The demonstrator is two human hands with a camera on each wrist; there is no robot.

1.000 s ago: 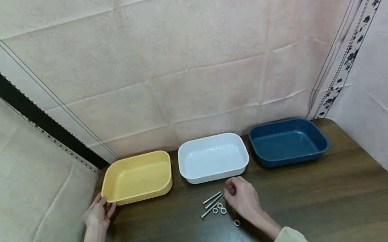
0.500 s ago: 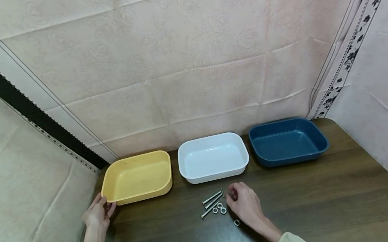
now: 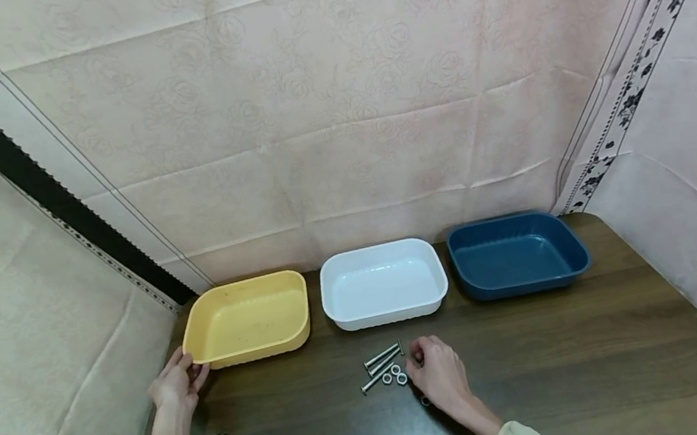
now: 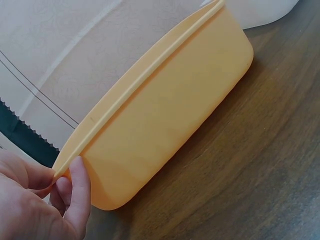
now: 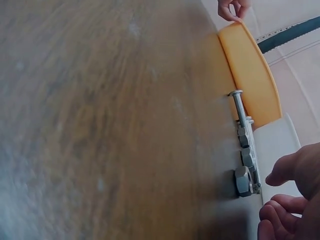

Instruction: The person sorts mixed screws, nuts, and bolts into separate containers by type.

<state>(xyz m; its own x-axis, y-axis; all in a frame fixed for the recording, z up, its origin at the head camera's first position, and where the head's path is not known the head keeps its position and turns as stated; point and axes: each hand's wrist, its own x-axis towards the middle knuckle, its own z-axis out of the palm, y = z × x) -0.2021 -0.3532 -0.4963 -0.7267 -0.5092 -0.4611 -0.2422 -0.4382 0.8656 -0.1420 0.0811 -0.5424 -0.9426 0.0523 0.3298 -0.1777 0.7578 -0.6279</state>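
Note:
My left hand [image 3: 175,387] pinches the near left corner of the yellow tray [image 4: 165,110], thumb at the rim and fingers under it. The tray stands on the table at the left. My right hand [image 3: 439,372] hovers just right of a small pile of metal bolts [image 3: 380,373] and hex nuts [image 3: 401,379]. In the right wrist view its thumb and loosely bent fingers [image 5: 282,215] are apart, with nothing between them. One lone nut [image 3: 424,401] lies nearer the front, partly covered by the right hand in the head view.
A white tray [image 3: 389,318] stands in the middle behind the pile, and a dark blue tray [image 3: 526,288] at the right. All stand on a brown wooden table [image 3: 607,344]. Pale cloth [image 3: 332,101] hangs behind and at both sides.
My right hand has drawn slightly nearer the front edge and partly covers the lone nut. The left hand, trays, bolts and nuts have kept their places.

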